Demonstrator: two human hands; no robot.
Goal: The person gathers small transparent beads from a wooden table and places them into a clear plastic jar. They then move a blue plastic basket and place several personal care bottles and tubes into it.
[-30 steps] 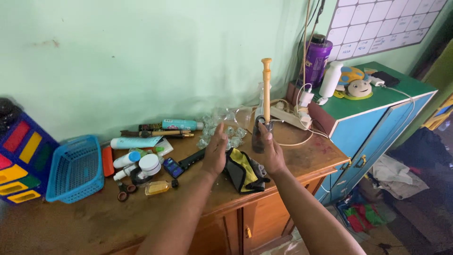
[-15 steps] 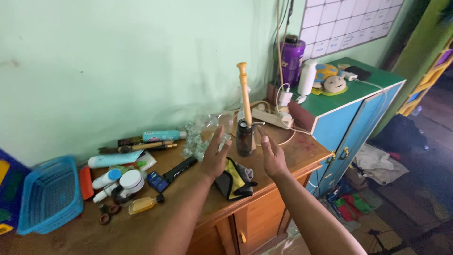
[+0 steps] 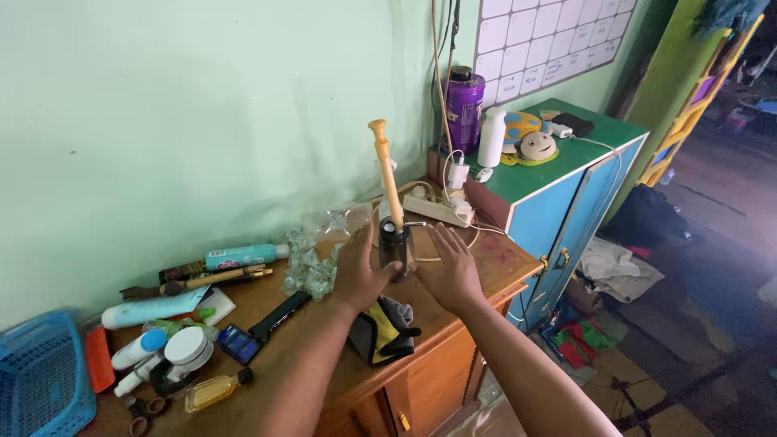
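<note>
A small dark cylindrical holder stands on the wooden desk, with a tall cream-yellow stick upright in it. My left hand is just left of the holder, palm facing it and fingers spread. My right hand is just right of it, also spread and a little apart from it. Neither hand holds anything. A black and yellow pouch lies on the desk under my wrists.
Crumpled clear plastic, a teal tube, brushes, small bottles and a blue basket crowd the desk's left. A white power strip lies behind the holder. A blue-green cabinet with a purple bottle stands on the right.
My right hand was around the holder one second ago; both hands now stand open on either side of it. The view has shifted so the desk sits further left.
</note>
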